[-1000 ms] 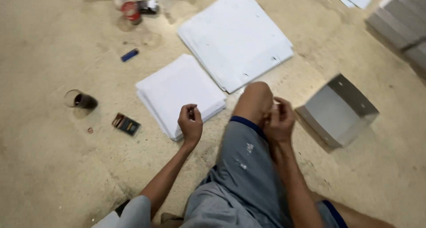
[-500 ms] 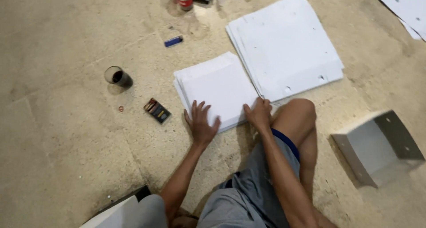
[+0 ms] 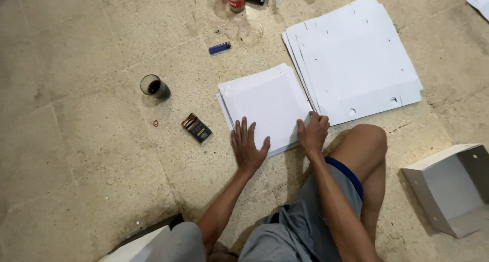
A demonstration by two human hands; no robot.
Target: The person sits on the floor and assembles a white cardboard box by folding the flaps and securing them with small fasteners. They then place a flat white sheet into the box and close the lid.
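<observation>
Left hand [image 3: 248,147] lay flat, fingers spread, on small white sheet stack [image 3: 265,106]. Right hand [image 3: 313,132] fingers curled together, pinching stack's right edge; bigger sheet pile [image 3: 356,58] just beyond fingertips.

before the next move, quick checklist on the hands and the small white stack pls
1. Left hand flat on the small stack of white sheets, fingers spread: ok.
2. Right hand at the stack's right near corner, fingertips on its edge: ok; whether it pinches a sheet: cannot tell.
3. Small stack apart from the large stack of punched white sheets: not ok, their edges meet or overlap.
4. Glass of dark liquid upright, away from the paper: ok.
5. Dark small box and blue lighter off the sheets: ok.
6. Folded white box out of both hands' way at right: ok.
</observation>
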